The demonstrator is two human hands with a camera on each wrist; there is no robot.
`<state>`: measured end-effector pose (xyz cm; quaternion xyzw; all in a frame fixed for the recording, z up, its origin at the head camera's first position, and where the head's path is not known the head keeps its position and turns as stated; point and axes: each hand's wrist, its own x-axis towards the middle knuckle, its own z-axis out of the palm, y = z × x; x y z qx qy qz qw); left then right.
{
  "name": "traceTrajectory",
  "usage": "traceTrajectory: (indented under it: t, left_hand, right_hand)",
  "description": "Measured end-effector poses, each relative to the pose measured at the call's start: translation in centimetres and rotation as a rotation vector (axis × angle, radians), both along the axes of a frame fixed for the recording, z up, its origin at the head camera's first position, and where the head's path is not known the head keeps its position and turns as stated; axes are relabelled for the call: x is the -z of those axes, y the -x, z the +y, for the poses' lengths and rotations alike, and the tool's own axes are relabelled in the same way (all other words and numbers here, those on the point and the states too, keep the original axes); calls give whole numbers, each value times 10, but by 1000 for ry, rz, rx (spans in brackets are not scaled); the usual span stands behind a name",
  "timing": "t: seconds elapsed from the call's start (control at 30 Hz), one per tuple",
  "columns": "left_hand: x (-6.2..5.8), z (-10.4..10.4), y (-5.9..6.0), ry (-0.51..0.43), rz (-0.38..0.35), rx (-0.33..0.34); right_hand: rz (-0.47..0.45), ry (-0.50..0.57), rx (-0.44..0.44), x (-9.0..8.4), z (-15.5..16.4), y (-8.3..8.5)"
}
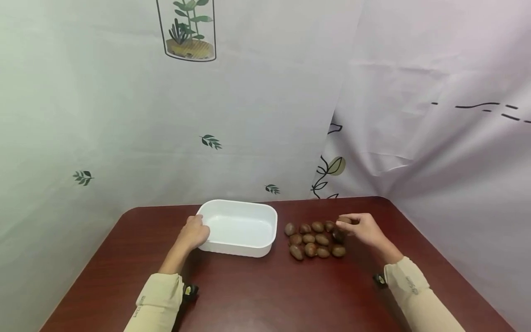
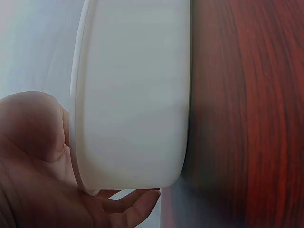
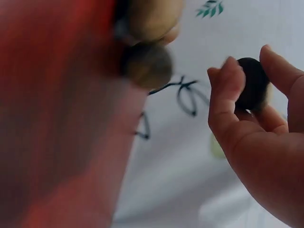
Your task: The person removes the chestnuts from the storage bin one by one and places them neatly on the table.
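My left hand [image 1: 194, 233] grips the left end of a white rectangular plastic basin [image 1: 269, 230]. In the left wrist view the thumb lies over the rim and the fingertips [image 2: 147, 206] wrap round the basin wall [image 2: 135, 104]. The inside of the basin holds nothing. To its right, brown egg-shaped fruits [image 1: 309, 238] lie in rough rows on the table. My right hand [image 1: 365, 229] pinches one brown egg-shaped fruit [image 3: 253, 83] between thumb and fingers, above the far right corner of the group. That fruit looks dark in the right wrist view.
A dark red wooden table [image 1: 265, 295] carries everything, its far edge close to a white cloth backdrop [image 1: 257, 101] with printed leaves. The cloth also hangs along both sides. Blurred fruits [image 3: 147, 66] show near the right hand in its wrist view.
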<state>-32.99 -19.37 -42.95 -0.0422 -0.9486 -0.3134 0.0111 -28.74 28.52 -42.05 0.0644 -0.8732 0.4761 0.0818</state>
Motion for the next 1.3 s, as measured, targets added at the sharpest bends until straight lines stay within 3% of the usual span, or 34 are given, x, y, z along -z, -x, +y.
traceTrajectory:
  t: [0.17,0.33,0.6,0.97,1.3]
  left_hand:
    - [3,-4,-2,-3,-7,-7]
    - [6,-2,-5,-10,-19,-3]
    - [4,1,-6,1,7,-4]
    - [5,1,-7,5,10,-11]
    - [3,1,-5,7,19,-3]
  right_hand:
    - [-77,134,17,14,14,1]
    - [-127,183,39,24,24,1]
    - [-171,186,72,30,39,-1]
    - [-233,134,-35,35,39,3]
    - [-252,66,50,39,37,4]
